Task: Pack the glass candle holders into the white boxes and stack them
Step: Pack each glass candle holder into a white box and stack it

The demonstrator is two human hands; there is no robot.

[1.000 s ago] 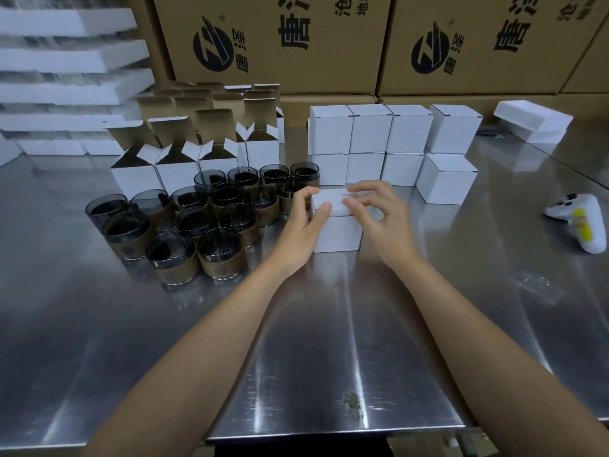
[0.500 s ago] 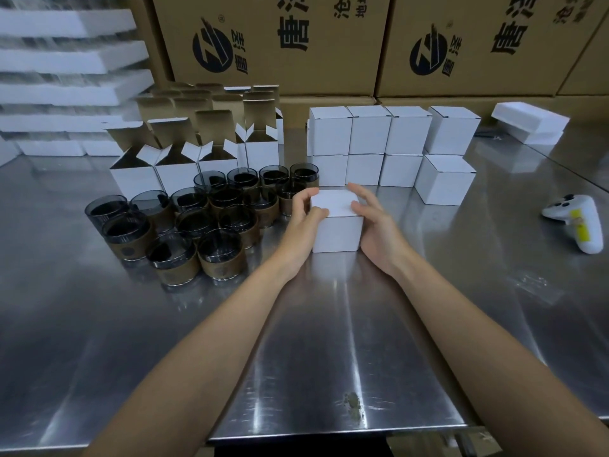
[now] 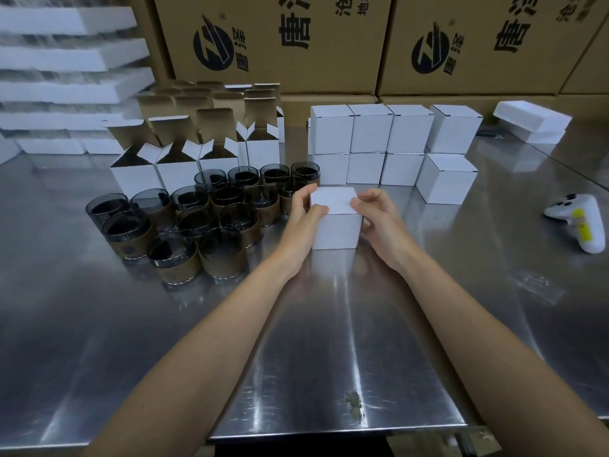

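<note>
You grip the closed white box (image 3: 334,222) from both sides, left hand (image 3: 301,222) and right hand (image 3: 379,222) clamped on it, likely squaring it for stacking. It sits on the worktop (image 3: 296,341) just in front of the stacked boxes (image 3: 389,146), candle holders (image 3: 197,222) left of it, open boxes (image 3: 184,153) behind those.

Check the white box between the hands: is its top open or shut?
Shut. The white box shows a flat top, no flaps standing; left hand and right hand grip its sides.
</note>
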